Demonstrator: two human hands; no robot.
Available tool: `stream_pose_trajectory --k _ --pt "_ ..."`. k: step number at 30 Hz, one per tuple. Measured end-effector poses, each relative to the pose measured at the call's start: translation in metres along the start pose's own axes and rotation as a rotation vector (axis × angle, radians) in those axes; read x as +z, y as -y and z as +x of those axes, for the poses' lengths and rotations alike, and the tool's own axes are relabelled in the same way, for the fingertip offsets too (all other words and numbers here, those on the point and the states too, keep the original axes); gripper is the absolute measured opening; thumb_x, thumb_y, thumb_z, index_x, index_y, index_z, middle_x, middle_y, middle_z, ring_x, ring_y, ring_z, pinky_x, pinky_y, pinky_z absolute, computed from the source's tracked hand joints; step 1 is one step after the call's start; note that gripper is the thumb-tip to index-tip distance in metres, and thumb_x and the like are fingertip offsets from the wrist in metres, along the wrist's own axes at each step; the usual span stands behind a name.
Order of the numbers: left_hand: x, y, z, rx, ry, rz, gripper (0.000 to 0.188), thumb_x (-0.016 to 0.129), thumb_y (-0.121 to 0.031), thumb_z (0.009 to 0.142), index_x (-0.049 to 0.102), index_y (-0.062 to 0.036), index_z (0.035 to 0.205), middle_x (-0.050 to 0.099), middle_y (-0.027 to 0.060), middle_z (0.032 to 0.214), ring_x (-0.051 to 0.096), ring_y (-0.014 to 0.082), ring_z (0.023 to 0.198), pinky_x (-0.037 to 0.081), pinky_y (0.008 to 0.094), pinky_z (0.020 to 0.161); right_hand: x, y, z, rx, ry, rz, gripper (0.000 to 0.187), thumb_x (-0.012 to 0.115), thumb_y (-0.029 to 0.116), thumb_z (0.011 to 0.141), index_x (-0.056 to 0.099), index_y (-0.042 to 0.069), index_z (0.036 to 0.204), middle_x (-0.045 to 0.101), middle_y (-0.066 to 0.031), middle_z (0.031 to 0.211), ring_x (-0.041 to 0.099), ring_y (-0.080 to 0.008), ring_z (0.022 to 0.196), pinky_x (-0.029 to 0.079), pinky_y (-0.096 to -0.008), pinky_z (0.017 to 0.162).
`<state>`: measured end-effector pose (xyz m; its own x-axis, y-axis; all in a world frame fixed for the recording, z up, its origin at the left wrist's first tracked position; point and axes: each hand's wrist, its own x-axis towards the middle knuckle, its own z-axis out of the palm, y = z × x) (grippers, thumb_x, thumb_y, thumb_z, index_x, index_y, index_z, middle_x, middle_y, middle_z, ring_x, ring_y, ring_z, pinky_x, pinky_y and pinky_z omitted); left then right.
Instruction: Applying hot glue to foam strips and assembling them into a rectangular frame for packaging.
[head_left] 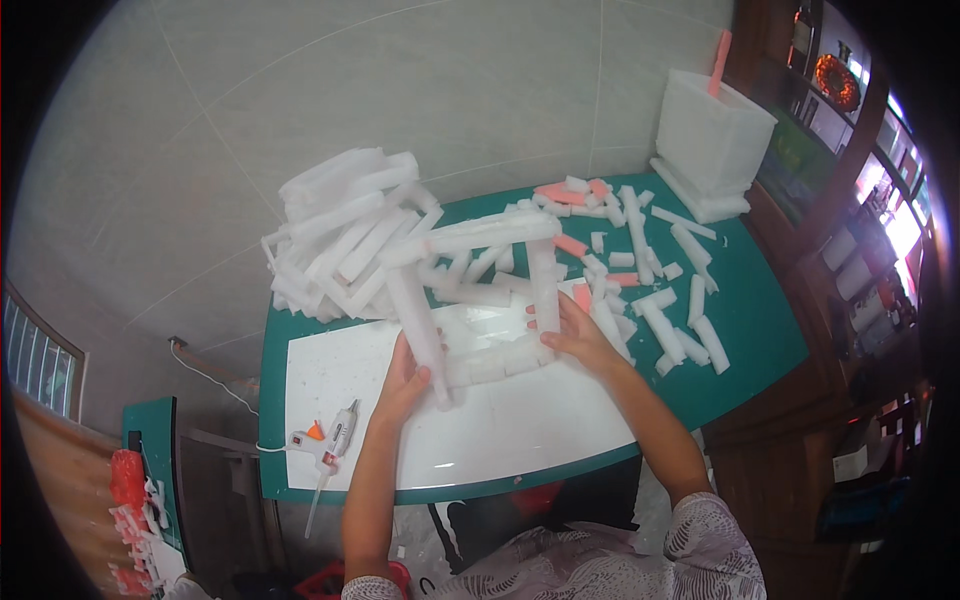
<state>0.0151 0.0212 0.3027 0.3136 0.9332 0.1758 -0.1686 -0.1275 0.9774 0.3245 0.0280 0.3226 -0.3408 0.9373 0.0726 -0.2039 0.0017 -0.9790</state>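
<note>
Between my hands is a rectangular frame of white foam strips (475,236), tilted up over a white sheet (330,375). My left hand (405,375) grips its left side near the lower corner, thumb on top. On the opposite side, my right hand (578,332) closes around the right strip, with the thumb at its lower end. A light-coloured glue gun (335,440) with an orange trigger lies left of my left forearm, a glue stick poking out of its back. The frame's lower edge looks made of several short pieces.
A heap of white foam frames (345,225) stands at the back left of the green table (760,320). Loose white and pink foam pieces (655,320) are scattered at the right. A white foam box (712,135) stands at the far right corner. The glue gun's cord (268,448) runs off left.
</note>
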Motion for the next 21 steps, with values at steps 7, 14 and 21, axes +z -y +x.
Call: stream_pose_trajectory --k 7,14,21 --pt "-0.003 0.012 -0.004 -0.014 0.002 -0.087 0.104 0.07 -0.061 0.075 0.021 -0.0035 0.146 0.042 0.0179 0.139 0.046 0.0306 0.125 0.035 0.0455 0.106 -0.003 -0.014 0.003 -0.037 -0.034 0.02 0.078 0.07 0.01 0.083 0.024 0.003 0.146 0.048 -0.0135 0.131 0.048 -0.0227 0.122 0.04 -0.035 0.102" --pt "0.001 0.001 -0.002 -0.013 -0.018 -0.155 0.108 0.071 -0.065 0.071 0.021 -0.0034 0.145 0.043 0.0174 0.137 0.049 0.0305 0.12 0.041 0.0456 0.101 -0.005 -0.005 -0.003 -0.07 0.05 -0.012 0.075 0.066 0.018 0.087 0.023 0.006 0.147 0.051 -0.0162 0.128 0.049 -0.0238 0.121 0.038 -0.0347 0.102" --pt "0.008 -0.008 0.001 -0.058 -0.055 -0.137 0.11 0.066 -0.072 0.068 0.023 -0.004 0.143 0.045 0.0179 0.134 0.058 0.0294 0.107 0.05 0.0452 0.089 -0.01 -0.011 -0.002 -0.055 0.096 0.039 0.066 0.056 0.023 0.092 0.023 0.008 0.148 0.054 -0.0155 0.125 0.056 -0.0224 0.111 0.04 -0.0336 0.097"
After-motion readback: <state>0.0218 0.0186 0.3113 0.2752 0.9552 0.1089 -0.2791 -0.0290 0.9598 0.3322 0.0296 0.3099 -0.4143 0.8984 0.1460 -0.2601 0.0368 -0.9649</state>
